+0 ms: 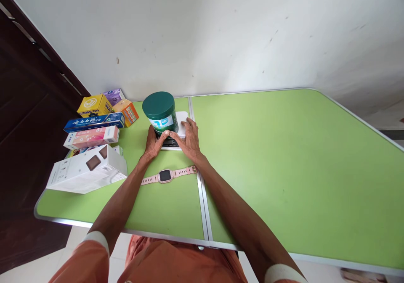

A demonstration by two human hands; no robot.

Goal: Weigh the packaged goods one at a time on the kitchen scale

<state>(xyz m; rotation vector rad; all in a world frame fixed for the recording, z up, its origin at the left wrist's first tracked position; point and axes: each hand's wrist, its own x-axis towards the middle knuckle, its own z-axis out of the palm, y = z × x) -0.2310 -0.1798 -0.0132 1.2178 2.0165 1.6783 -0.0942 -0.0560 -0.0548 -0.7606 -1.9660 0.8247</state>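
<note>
A dark green lidded tub (158, 106) with a blue and white label stands on a white kitchen scale (181, 118). The scale's dark display strip shows below the tub. My left hand (154, 144) is closed around the scale's left side, close against the tub, its fingers partly hidden. My right hand (190, 140) curls along the scale's right edge. Both thumbs reach inward and nearly meet in front of the tub's base. Nearer to me, between my forearms, lies a pink smartwatch (165, 176) with its strap laid out flat.
Several boxes crowd the left side of the green folding table (284, 169): a white box (88, 169), a pink box (91, 137), a blue box (94, 122), a yellow box (94, 105) and an orange box (126, 111). A metal seam crosses the table. Behind it stands a white wall (221, 35).
</note>
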